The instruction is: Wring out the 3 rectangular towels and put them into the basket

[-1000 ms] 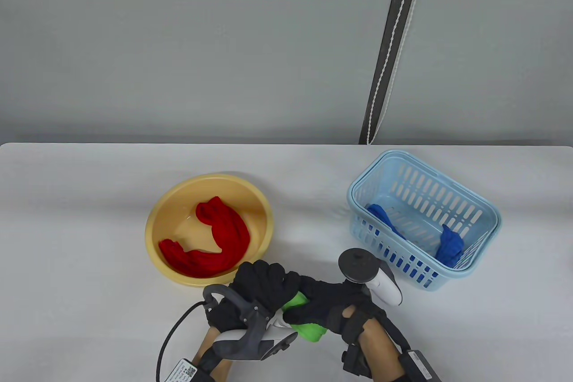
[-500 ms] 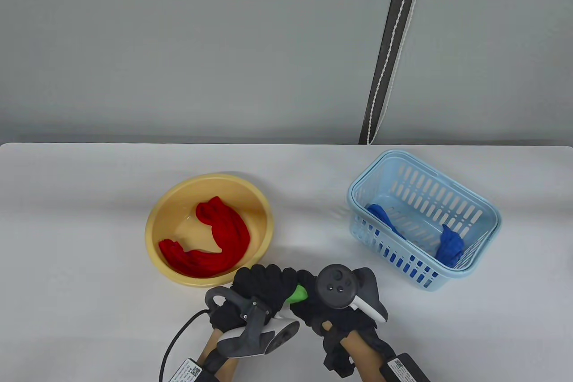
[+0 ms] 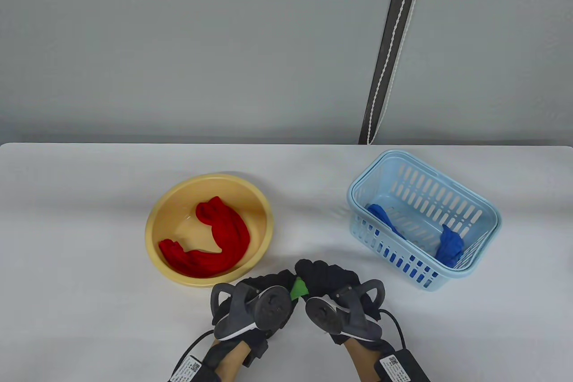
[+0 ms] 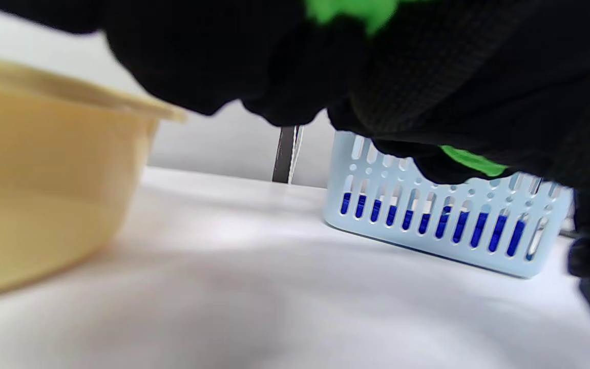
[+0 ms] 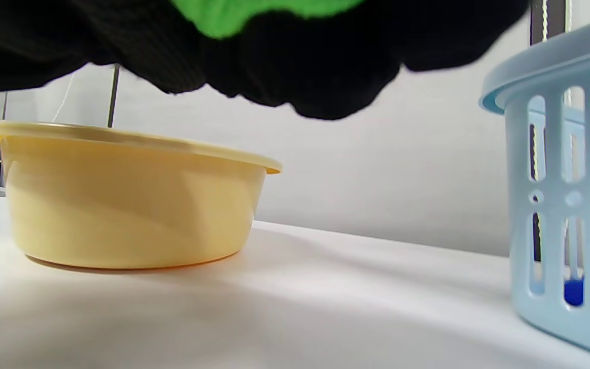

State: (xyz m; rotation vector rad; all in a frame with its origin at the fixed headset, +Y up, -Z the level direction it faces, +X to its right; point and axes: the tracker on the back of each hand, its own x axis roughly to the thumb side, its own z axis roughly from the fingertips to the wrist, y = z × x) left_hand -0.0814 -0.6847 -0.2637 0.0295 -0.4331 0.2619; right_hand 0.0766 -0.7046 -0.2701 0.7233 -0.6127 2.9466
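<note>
A green towel (image 3: 298,289) is bunched between both hands above the table's front, mostly hidden by the gloves. My left hand (image 3: 264,285) grips its left end and my right hand (image 3: 324,276) grips its right end, fingers curled round it. Green cloth (image 4: 471,160) shows under the fingers in the left wrist view and at the top edge as green towel (image 5: 254,13) in the right wrist view. A red towel (image 3: 215,238) lies twisted in the yellow basin (image 3: 154,221). A blue towel (image 3: 450,245) lies in the light blue basket (image 3: 488,209).
The yellow basin (image 5: 121,200) stands left of the hands and the basket (image 4: 454,225) to the right, both on the white table (image 3: 89,310). A dark strap with a white cord (image 3: 389,48) hangs against the grey wall behind.
Both hands have rotated in opposite ways around the green towel, so the trackers now face up side by side. Less of the green cloth shows than a second ago.
</note>
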